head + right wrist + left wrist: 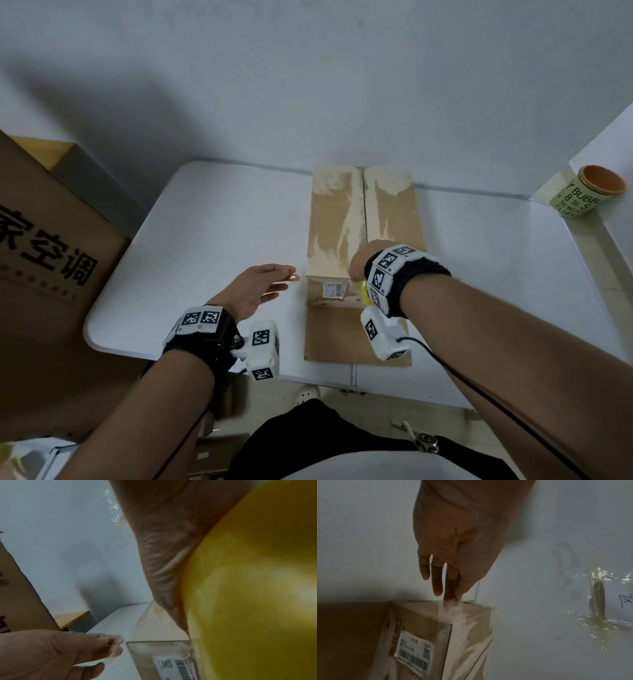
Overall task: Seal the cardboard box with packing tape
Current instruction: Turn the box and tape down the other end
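Note:
A long brown cardboard box (363,219) lies on the white table (205,222), its closed top flaps streaked with clear tape. My right hand (359,267) rests on the near end of the box top and grips a yellow tape roll (365,295), which fills the right wrist view (257,588). My left hand (286,282) hovers just left of the box's near corner. Its fingers are nearly straight, and the thumb and fingertips (109,641) pinch a clear tape end (117,647). In the left wrist view those fingertips (452,601) sit at the box edge (419,628), next to a barcode label (414,654).
A large printed carton (51,257) stands against the table's left side. A green cup (589,192) with an orange inside sits on a ledge at the far right. The wall runs right behind the box, and a taped paper note (619,601) hangs on it.

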### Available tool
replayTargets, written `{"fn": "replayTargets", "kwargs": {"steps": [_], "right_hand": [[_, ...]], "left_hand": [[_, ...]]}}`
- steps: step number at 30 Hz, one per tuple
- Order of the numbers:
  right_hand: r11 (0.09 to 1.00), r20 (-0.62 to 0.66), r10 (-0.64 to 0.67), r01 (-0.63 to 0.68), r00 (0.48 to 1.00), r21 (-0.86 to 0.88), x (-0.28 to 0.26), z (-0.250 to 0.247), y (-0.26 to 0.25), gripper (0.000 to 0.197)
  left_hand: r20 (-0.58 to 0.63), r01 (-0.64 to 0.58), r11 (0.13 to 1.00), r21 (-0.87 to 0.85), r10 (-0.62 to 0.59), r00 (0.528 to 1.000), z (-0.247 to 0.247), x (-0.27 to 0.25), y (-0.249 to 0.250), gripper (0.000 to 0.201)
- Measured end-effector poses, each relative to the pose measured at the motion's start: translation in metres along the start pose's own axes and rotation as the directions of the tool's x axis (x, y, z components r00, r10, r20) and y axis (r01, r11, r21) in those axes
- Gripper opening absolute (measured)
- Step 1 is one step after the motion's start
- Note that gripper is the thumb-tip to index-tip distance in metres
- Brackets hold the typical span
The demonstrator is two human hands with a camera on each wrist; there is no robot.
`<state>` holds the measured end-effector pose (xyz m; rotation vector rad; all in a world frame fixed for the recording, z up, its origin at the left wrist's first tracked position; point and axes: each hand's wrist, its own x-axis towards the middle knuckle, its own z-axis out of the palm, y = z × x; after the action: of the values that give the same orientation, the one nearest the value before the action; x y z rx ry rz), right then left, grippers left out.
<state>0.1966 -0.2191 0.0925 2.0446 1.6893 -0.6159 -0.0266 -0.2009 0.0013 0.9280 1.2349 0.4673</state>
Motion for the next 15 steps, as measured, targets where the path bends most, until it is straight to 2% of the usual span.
{"fn": "replayTargets", "kwargs": {"steps": [4, 8, 11, 13, 15], "right_hand": [[0.994, -0.048, 0.057, -0.052, 0.997, 0.098, 0.002, 0.004, -0.004, 0.041], [0.948, -0.062, 0.149, -0.125, 0.987, 0.292, 0.008, 0.014, -0.009, 0.043], [0.947, -0.069, 0.158, -0.131, 0.985, 0.294, 0.008, 0.013, -0.010, 0.043], [0.952, -0.057, 0.150, -0.129, 0.987, 0.276, 0.006, 0.011, -0.009, 0.043], [0.965, -0.058, 0.126, -0.109, 0.990, 0.238, 0.006, 0.011, -0.009, 0.042]], "left_hand": [[0.061, 0.005, 0.996, 0.091, -0.010, 0.998, -0.008, -0.005, 0.008, 0.025], [0.044, 0.025, 0.968, 0.250, -0.037, 0.998, -0.015, -0.007, 0.018, 0.021], [0.032, 0.020, 0.933, 0.360, -0.034, 0.999, -0.015, -0.006, 0.026, 0.020], [-0.035, 0.041, 0.900, 0.433, -0.029, 0.999, -0.012, 0.001, 0.030, 0.026], [-0.193, 0.144, 0.890, 0.433, -0.064, 0.979, -0.011, 0.010, 0.033, 0.037]]}}
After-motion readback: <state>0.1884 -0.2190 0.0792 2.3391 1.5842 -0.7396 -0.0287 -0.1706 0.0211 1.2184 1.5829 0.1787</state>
